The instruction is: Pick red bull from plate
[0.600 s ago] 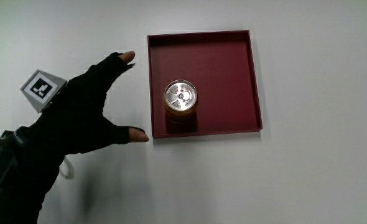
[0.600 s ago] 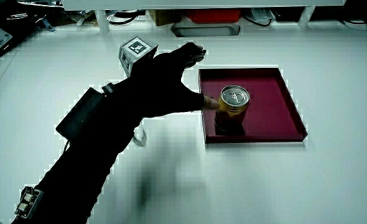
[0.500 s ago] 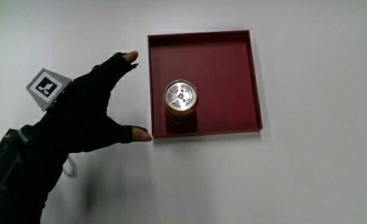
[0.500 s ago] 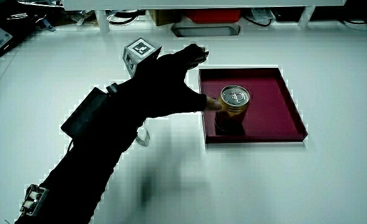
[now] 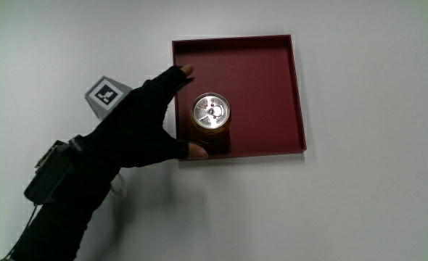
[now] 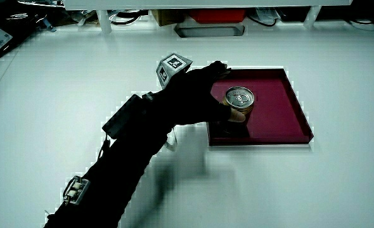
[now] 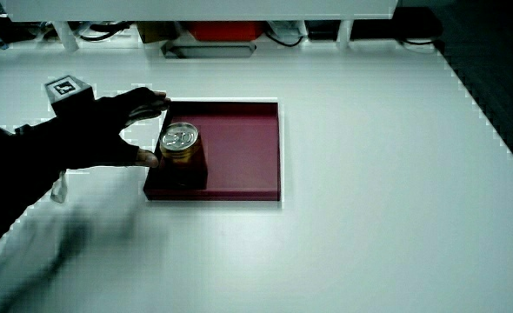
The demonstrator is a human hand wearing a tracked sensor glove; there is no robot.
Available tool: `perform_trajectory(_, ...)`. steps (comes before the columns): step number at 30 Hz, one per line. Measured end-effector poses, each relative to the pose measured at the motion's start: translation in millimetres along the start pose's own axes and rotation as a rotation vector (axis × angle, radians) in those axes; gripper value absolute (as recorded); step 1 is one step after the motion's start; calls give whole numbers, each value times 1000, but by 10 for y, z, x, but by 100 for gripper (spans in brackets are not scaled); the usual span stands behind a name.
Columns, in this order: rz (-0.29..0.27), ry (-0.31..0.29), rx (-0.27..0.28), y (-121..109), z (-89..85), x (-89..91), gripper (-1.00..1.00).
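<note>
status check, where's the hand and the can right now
Hand open, fingers spread at the tray's edge beside the can, no grip yet. Can upright in the tray. Nothing between hand and can.

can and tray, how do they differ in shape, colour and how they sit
The can is round with a shiny silver lid; the tray is square and dark red. The can stands upright and tall; the tray lies flat with only a low rim. The can is small and sits in the tray, near the tray's edge closest to the person; the tray rests straight on the white table. Neither is held: the hand is open beside the can.
</note>
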Motion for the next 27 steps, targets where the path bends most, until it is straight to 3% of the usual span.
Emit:
perform_trajectory(2, 32, -9, -10, 65, -59, -20, 0)
perform_trajectory(12, 0, -13, -16, 314, -230, -126, 0)
perform_trajectory(13, -4, -31, -25, 316, -240, -113, 0)
perform_trajectory(15, -5, -4, -18, 331, -249, -134, 0)
perform_trajectory(21, -12, -5, -9, 335, -262, -126, 0)
perform_trajectory(27, -29, -3, 13, 334, -263, -140, 24)
